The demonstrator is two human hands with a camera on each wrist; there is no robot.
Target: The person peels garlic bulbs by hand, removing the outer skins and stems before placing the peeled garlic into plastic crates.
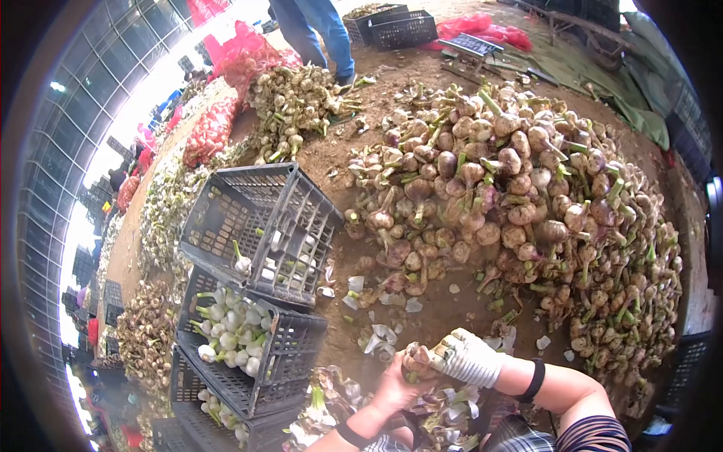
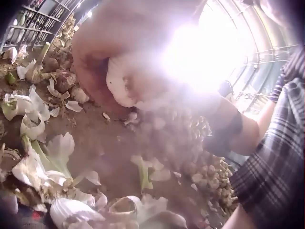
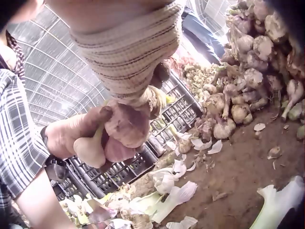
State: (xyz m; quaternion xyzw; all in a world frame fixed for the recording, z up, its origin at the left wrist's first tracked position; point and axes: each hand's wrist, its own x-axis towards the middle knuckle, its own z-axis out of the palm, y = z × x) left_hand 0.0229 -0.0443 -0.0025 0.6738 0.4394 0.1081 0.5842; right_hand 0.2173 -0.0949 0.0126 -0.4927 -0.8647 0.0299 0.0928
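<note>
A bare left hand grips a brownish-purple garlic bulb low in the head view. The right hand, in a whitish striped glove, curls its fingers against the bulb's other side. Seen from the right wrist, the purple-skinned bulb lies between the bare left hand and the gloved right hand; a smooth white bulb hangs beside it at the left fingers. Glare washes out much of the left wrist view, where the left hand is blurred.
Unpeeled garlic forms a large heap ahead and to the right. Black crates stand at the left, one crate containing white bulbs. Peeled skins litter the ground near the hands. A person's legs are at the top.
</note>
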